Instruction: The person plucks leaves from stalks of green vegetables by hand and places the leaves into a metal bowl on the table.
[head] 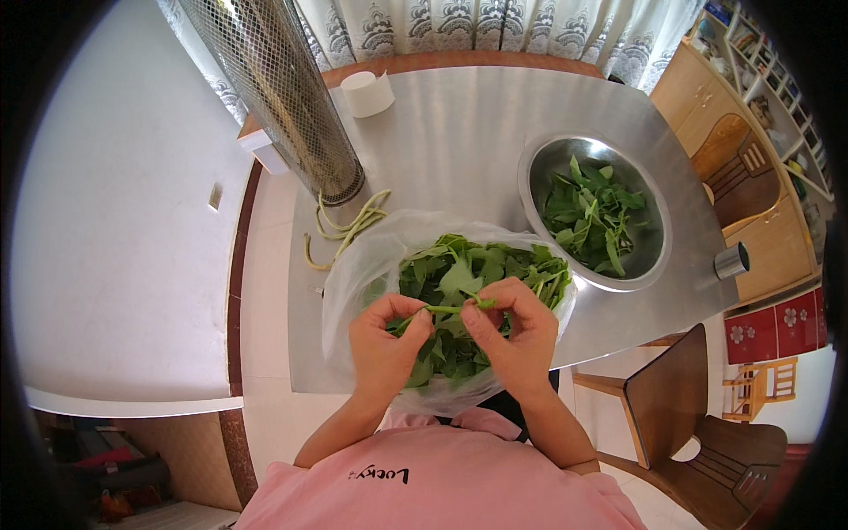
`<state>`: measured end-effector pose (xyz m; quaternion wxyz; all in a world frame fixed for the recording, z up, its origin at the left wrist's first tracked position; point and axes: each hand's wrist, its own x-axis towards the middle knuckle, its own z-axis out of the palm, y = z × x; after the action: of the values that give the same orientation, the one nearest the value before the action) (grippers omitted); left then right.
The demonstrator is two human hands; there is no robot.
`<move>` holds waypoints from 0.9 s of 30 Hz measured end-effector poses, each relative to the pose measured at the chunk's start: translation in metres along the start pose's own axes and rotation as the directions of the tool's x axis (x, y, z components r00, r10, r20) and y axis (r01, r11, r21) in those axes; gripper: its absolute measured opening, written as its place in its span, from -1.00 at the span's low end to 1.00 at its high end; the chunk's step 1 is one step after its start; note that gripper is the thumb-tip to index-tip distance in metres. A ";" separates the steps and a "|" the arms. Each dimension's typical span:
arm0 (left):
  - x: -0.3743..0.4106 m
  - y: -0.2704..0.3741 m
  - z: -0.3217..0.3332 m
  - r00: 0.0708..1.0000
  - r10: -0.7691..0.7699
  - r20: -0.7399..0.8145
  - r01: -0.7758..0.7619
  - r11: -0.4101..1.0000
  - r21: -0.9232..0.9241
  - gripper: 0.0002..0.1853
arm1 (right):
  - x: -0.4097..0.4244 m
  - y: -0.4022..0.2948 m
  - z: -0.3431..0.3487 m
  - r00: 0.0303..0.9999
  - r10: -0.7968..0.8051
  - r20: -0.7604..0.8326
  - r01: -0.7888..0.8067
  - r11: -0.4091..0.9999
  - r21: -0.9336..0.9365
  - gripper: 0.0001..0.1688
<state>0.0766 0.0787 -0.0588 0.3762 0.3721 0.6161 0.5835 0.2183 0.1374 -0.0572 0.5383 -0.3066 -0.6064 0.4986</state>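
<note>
Between my two hands stretches a green leafy stem, pinched at both ends. My left hand grips one end with thumb and forefinger. At the other end, my right hand pinches the stem, with a leaf hanging beside its fingertips. Both hands are above a clear plastic bag, its mouth wide and full of leafy greens. To the upper right, a steel basin holds more loose leaves and stems.
Several long beans lie left of the bag on the metal table. A tall mesh cylinder and a paper roll stand behind. A metal cup sits at the right edge; a wooden chair is nearby.
</note>
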 end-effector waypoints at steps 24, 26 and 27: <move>0.010 0.029 0.005 0.915 0.403 -0.008 -0.403 0.913 -0.065 -0.87 | -0.002 -0.030 -0.024 0.968 0.242 0.072 -0.250 0.960 0.128 -0.70; 0.009 0.026 0.005 0.900 0.434 0.047 -0.435 0.900 0.028 -0.89 | -0.004 -0.023 -0.006 0.958 0.243 0.152 -0.244 0.970 -0.012 -0.61; 0.006 0.023 0.005 0.894 0.441 0.074 -0.446 0.892 0.071 -0.90 | -0.004 -0.021 0.001 0.946 0.238 0.222 -0.232 0.971 -0.050 -0.60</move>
<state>0.0789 0.0870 -0.0365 0.2335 0.5349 0.5289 0.6162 0.2213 0.1266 -0.0391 0.3990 -0.3242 -0.6286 0.5836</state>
